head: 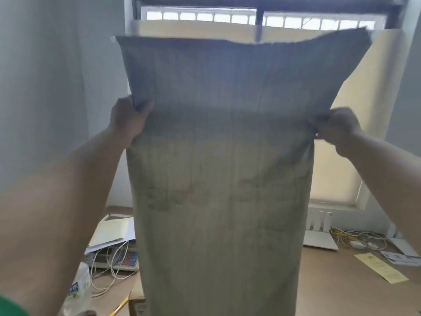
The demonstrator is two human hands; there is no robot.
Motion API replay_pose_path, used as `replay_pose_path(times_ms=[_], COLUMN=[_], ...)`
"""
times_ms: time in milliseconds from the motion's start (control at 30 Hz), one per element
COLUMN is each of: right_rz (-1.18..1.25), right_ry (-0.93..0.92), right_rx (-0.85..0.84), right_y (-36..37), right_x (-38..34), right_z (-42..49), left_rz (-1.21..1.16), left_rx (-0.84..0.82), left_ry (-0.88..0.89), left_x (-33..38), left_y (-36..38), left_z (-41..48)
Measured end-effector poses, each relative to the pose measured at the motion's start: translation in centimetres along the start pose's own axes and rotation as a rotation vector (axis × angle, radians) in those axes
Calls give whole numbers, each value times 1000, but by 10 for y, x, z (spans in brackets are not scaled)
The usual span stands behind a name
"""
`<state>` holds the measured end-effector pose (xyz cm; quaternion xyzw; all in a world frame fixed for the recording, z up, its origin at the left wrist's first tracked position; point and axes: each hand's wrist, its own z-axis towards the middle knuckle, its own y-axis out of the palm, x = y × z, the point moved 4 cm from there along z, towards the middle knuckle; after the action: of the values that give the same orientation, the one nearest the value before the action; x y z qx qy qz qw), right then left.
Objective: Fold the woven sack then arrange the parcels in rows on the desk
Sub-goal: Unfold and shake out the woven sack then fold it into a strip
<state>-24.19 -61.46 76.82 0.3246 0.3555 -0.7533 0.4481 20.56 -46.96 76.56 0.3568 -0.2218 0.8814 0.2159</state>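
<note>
A grey-green woven sack [221, 169] hangs flat and upright in front of me, filling the middle of the view from the window down past the desk edge. My left hand [128, 119] grips its left edge about a third of the way down. At the same height my right hand [335, 128] pinches the right edge. The sack's top part stands up above both hands, its upper edge frayed. Most of the desk behind the sack is hidden, and no parcels show.
The brown desk [341, 281] carries a yellow slip [381, 267], a white router [320, 236] with tangled cables, papers [111, 233] over a small scale with a white cord, a water bottle [76, 290] and a pencil [119, 305]. A blind-covered window [369, 92] is behind.
</note>
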Motion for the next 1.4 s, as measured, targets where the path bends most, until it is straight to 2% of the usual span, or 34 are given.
replay_pose_path(times_ms=[67, 133, 267, 367, 533, 767, 867, 1000, 1133, 1300, 1400], right_rz=[-8, -14, 26, -8, -20, 46, 142, 314, 438, 466, 452], right_ry=[37, 25, -93, -141, 14, -39, -10, 12, 43, 54, 84], right_rx=[-59, -55, 100, 159, -13, -11, -27, -135, -256, -165, -130], right_y=[7, 4, -17, -22, -11, -15, -13, -16, -20, -27, -30], right_x=[21, 22, -26, -34, 10, -5, 5, 9, 8, 11, 12], right_z=[-13, -10, 7, 1, -19, -33, -41, -45, -51, -54, -56], left_rz=[21, 32, -72, -97, -102, -438, -497, -563, -541, -517, -472], left_rx=[-62, -42, 125, 132, -4, -60, -118, -145, -125, -70, -43], left_ry=[-27, 10, 78, 89, 13, -102, -128, -188, -130, -39, -51], left_x=[-15, -10, 27, 29, -4, -4, -15, -25, -27, -21, -25], left_y=[7, 7, -12, -11, 6, 9, 13, 18, 15, 11, 10], left_z=[-10, -9, 12, 10, -15, -19, -25, -26, -20, -18, -16])
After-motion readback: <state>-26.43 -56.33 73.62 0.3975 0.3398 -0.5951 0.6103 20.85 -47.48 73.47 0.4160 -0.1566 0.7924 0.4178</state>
